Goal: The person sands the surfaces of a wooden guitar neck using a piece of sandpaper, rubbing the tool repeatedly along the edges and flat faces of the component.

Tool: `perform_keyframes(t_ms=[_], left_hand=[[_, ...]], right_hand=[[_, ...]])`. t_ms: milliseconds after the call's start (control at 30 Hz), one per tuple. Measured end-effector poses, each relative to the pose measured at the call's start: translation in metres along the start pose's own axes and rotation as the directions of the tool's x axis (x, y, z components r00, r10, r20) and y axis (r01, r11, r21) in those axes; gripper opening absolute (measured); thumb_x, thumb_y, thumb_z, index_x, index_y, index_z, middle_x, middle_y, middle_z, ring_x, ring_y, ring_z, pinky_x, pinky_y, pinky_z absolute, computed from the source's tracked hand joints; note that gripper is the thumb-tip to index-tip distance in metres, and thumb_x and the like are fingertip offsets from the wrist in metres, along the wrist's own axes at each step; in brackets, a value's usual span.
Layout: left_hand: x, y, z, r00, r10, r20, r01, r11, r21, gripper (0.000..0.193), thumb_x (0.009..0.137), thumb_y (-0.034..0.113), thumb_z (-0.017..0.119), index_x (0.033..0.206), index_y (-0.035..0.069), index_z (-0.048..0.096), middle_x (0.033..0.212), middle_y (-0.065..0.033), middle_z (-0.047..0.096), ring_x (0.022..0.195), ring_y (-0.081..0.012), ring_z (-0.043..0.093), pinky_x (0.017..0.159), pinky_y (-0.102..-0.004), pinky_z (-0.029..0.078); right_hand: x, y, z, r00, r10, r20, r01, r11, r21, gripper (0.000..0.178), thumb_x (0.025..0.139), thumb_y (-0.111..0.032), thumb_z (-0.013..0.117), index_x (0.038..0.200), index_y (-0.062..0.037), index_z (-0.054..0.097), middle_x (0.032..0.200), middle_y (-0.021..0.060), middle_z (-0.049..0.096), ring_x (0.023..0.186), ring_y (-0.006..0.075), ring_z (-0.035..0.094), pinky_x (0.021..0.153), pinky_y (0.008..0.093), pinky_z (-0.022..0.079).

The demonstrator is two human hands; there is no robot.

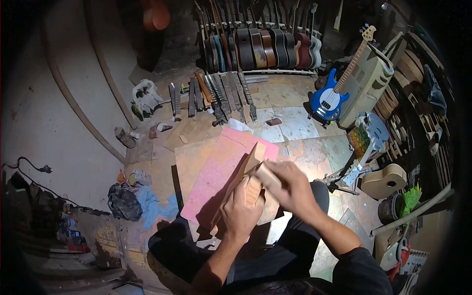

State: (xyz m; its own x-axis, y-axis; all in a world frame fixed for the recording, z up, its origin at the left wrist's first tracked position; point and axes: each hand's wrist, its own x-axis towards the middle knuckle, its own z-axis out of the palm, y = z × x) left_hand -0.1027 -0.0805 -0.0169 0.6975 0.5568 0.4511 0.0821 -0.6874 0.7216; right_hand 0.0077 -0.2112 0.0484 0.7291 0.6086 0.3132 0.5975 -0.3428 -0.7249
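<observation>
Tan, grained wooden piece [252, 191] over pink rectangular sheet [206, 189]; left hand [238, 209] clamped on it. Right hand [290, 184] wrapped round tan rectangular block [268, 177]. Best: steady piece, block flat, even light strokes.

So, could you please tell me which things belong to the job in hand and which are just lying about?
Seemingly in use: wooden piece (left hand), block (right hand), pink sheet below.
Seemingly unused: black bag, blue cloth, blue guitar.
</observation>
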Motion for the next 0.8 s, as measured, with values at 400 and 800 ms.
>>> perform_keyframes(t_ms=[400, 800], left_hand=[[0.018, 0.006, 0.01, 0.999, 0.04, 0.006, -0.04, 0.999, 0.002, 0.054, 0.082, 0.02, 0.086, 0.131, 0.003, 0.071, 0.111, -0.0217, 0.078, 0.096, -0.0407, 0.078, 0.083, -0.048, 0.063], [0.022, -0.007, 0.008, 0.999, -0.003, 0.047, 0.006, 0.997, -0.079, 0.05, 0.087, 0.016, 0.079, 0.134, 0.004, 0.066, 0.114, -0.0242, 0.077, 0.101, -0.0464, 0.075, 0.087, -0.0543, 0.061]], right_hand=[[0.021, 0.027, -0.003, 0.99, 0.144, 0.004, -0.144, 0.989, 0.016, 0.044, 0.093, -0.021, 0.078, 0.134, -0.0027, 0.073, 0.115, 0.0207, 0.076, 0.099, 0.0367, 0.071, 0.083, 0.0439, 0.058], [-0.013, -0.037, -0.005, 0.965, -0.261, -0.001, 0.247, 0.914, -0.322, 0.046, 0.093, -0.024, 0.078, 0.136, -0.0088, 0.073, 0.113, 0.0221, 0.071, 0.097, 0.0361, 0.069, 0.083, 0.0444, 0.057]])
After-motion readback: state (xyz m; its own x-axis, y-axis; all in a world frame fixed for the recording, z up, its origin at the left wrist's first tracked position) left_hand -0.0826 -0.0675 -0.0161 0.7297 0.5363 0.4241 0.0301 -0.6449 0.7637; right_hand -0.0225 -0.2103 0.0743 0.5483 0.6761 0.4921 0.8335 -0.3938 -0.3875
